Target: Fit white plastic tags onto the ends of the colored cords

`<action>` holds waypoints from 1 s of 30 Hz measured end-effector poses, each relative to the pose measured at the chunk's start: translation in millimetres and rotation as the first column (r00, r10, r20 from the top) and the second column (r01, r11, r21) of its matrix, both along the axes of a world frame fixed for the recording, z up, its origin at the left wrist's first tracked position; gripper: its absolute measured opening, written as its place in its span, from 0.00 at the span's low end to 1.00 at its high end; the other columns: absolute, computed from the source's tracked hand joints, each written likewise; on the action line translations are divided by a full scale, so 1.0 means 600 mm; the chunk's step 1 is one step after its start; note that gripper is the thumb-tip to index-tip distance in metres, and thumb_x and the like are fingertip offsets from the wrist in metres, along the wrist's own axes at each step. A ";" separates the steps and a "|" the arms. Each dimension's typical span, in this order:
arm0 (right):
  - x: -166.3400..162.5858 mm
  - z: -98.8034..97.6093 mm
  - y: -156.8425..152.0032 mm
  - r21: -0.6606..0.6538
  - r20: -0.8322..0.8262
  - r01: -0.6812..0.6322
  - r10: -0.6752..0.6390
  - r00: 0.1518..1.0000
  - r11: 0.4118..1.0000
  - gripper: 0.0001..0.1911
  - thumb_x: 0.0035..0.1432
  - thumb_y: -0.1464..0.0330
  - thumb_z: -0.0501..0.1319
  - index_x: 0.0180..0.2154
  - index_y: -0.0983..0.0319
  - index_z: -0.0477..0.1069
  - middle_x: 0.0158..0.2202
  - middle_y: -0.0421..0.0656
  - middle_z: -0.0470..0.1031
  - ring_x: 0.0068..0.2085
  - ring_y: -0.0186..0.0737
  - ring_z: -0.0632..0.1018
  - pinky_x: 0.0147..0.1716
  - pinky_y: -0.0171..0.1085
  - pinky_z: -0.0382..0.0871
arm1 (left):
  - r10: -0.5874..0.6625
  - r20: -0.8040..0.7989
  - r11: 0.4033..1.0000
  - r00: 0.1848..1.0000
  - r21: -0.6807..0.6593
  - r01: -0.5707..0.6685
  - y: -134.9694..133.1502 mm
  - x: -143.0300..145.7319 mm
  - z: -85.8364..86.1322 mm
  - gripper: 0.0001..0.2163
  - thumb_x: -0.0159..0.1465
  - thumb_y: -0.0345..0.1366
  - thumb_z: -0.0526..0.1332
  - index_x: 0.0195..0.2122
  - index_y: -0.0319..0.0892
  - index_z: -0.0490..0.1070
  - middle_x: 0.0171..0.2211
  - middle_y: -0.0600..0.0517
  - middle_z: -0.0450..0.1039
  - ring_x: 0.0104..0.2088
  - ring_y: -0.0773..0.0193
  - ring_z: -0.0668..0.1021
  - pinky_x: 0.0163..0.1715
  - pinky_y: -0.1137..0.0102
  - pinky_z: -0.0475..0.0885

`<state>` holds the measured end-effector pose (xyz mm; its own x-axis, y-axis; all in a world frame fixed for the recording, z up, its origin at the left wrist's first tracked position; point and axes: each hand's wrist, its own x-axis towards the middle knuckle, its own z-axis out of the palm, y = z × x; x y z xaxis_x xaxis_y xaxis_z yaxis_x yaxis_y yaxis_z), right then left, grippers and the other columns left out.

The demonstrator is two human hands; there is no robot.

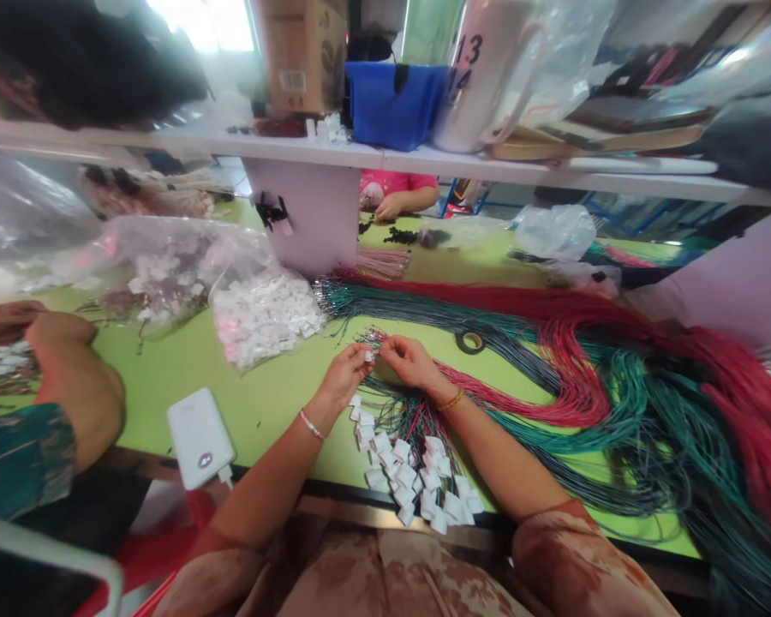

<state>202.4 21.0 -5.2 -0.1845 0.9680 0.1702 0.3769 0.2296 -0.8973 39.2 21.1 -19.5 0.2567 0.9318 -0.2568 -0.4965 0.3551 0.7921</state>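
Observation:
My left hand point(347, 370) is closed in a pinch on a small white connector point(367, 355) at the end of thin wires. My right hand point(406, 356) is closed in a pinch on a wire right beside that connector, the two hands almost touching. Below them lies a bunch of finished red and green wires ending in several white connectors point(417, 480), near the table's front edge. Long bundles of red wires point(571, 377) and green wires point(623, 420) spread to the right over the green table point(276, 403).
A clear bag of white connectors point(263, 313) lies to the left, with more bags point(154, 266) behind. A white power bank point(199, 437) sits at the front edge. A tape roll point(470, 342) lies mid-table. A co-worker's arm point(70, 377) rests at left; another person's hand point(389, 206) shows under the shelf point(385, 158).

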 end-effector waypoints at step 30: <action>-0.006 -0.013 0.001 0.008 0.101 -0.027 0.026 0.995 1.000 0.11 0.53 0.64 0.56 0.23 0.62 0.62 0.20 0.35 0.60 0.24 0.30 0.59 0.24 0.31 0.51 | 0.063 -0.296 0.986 0.953 0.164 -0.014 -0.001 0.004 -0.003 0.14 0.49 0.40 0.69 0.34 0.37 0.78 0.26 0.51 0.75 0.24 0.70 0.70 0.28 0.73 0.66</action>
<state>198.9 21.6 -12.7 -0.2263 0.9611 0.1583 0.4589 0.2485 -0.8530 41.8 20.2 -21.5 0.1538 0.9743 -0.1644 -0.2392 0.1982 0.9505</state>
